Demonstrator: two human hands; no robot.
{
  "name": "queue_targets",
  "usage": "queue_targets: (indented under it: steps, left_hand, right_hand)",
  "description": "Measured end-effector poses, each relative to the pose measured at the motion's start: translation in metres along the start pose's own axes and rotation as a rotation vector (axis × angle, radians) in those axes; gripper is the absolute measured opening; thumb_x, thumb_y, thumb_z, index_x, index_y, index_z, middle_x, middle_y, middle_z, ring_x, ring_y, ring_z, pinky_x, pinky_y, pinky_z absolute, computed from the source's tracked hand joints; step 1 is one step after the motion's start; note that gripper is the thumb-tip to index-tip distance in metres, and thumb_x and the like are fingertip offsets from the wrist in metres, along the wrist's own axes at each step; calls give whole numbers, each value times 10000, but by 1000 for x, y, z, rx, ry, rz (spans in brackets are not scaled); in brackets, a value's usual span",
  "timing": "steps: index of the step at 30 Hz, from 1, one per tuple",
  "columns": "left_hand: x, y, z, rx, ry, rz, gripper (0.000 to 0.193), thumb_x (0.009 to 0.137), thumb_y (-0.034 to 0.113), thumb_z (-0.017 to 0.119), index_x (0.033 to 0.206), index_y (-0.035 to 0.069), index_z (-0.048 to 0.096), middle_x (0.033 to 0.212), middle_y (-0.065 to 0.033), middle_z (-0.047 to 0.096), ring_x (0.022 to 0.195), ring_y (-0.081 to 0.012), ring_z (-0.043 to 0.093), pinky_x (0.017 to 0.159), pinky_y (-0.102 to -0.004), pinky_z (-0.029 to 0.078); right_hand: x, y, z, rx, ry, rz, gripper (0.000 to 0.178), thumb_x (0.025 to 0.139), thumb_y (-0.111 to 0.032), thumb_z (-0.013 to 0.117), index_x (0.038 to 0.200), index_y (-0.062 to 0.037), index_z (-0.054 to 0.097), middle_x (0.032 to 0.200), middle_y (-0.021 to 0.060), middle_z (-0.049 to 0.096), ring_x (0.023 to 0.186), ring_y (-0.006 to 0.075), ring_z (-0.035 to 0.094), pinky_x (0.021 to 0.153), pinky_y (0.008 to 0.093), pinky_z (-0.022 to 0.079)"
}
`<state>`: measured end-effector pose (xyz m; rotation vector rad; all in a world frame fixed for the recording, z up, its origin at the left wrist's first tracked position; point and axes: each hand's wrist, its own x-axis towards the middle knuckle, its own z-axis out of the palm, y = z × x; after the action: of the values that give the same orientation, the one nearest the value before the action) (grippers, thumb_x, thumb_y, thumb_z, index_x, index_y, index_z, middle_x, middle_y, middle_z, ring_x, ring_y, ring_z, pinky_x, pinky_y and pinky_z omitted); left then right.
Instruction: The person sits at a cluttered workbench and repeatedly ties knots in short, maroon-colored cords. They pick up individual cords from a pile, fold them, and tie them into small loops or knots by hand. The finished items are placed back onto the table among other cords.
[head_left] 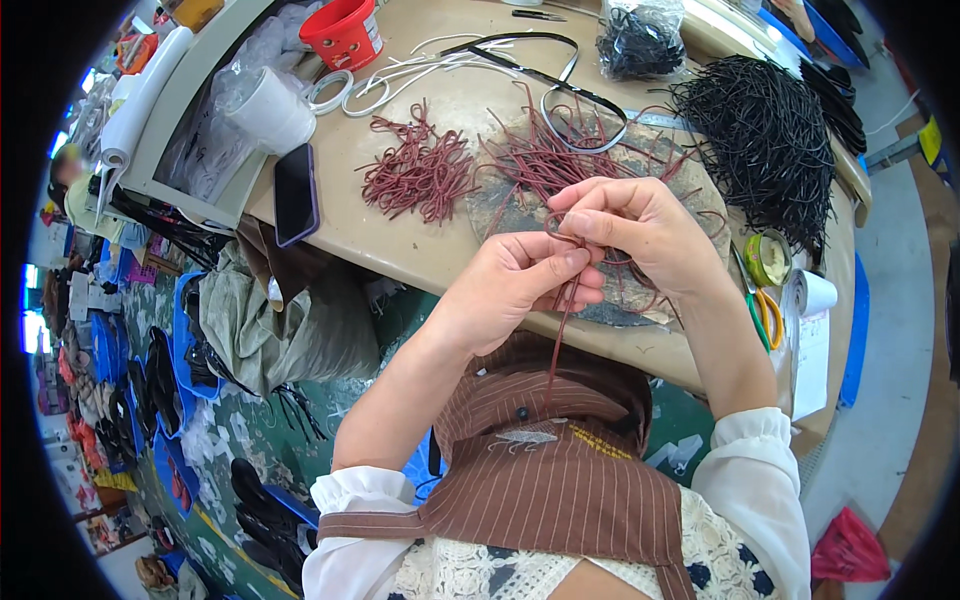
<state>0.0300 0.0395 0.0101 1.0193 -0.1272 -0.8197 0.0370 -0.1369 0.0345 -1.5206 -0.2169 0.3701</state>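
Note:
Both my hands meet in the middle of the view, above the near edge of the table. Between them is a thin dark-red cord (pixel 562 335), looped at the fingertips, its loose end hanging down toward my apron. My left hand (pixel 525 280) pinches the cord between thumb and forefinger. Thumb and fingers of my right hand (pixel 640 230) close on the loop just above. Beneath and behind the hands, a loose heap of dark-red cords (pixel 535 150) lies on a round, worn grey board (pixel 700 205). To its left sits a pile of looped or knotted red cords (pixel 418 170).
A phone (pixel 296 195) lies at the table's left edge. A red bucket (pixel 342 35), white cords (pixel 440 65) and a black strap (pixel 550 38) are at the back. On the right are a big bundle of black cords (pixel 755 135), scissors (pixel 768 318) and a round tin (pixel 768 258).

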Motion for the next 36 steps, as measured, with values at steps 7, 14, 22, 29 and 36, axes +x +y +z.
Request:
queue_targets:
  steps: [7, 14, 22, 29, 36]
  left_hand:
    - [0, -7, 1, 84, 84, 102, 224, 869, 149, 534, 964, -44, 597, 873, -84, 630, 787, -117, 601, 719, -242, 489]
    - [4, -14, -1, -52, 145, 222, 188, 874, 137, 522, 955, -21, 584, 854, -67, 621, 787, -133, 602, 729, -246, 491]
    - [-18, 6, -24, -183, 119, 37, 205, 876, 152, 515, 1016, 4, 534, 861, -83, 622, 791, -163, 621, 695, -274, 524]
    - [-27, 5, 8, -24, 20, -179, 190, 873, 163, 524, 944, 1, 594, 853, -74, 621, 771, -119, 606, 692, -260, 523]
    - [-20, -4, 4, 67, -62, -98, 156, 861, 122, 535, 891, -7, 618, 804, -60, 614, 727, -92, 572, 659, -220, 489]
  right_hand:
    - [-4, 27, 12, 354, 138, 48, 142, 802, -153, 625, 815, -11, 633, 833, 48, 604, 712, 73, 546, 635, 207, 464]
    - [-11, 34, 36, 296, 184, -62, 367, 819, -131, 601, 1137, -2, 470, 982, 69, 552, 876, 102, 531, 760, 247, 457]
    - [-46, 18, 17, -17, 92, 93, 112, 754, -32, 639, 863, -9, 625, 761, 56, 623, 664, 96, 583, 597, 224, 461]
    - [-35, -33, 1, -965, -160, -354, 128, 669, -149, 679, 742, -103, 585, 653, 2, 570, 645, 179, 550, 719, 309, 352]
    - [-35, -41, 8, -1121, -140, -368, 111, 678, -138, 659, 717, -99, 562, 665, 3, 563, 643, 195, 539, 733, 314, 356]
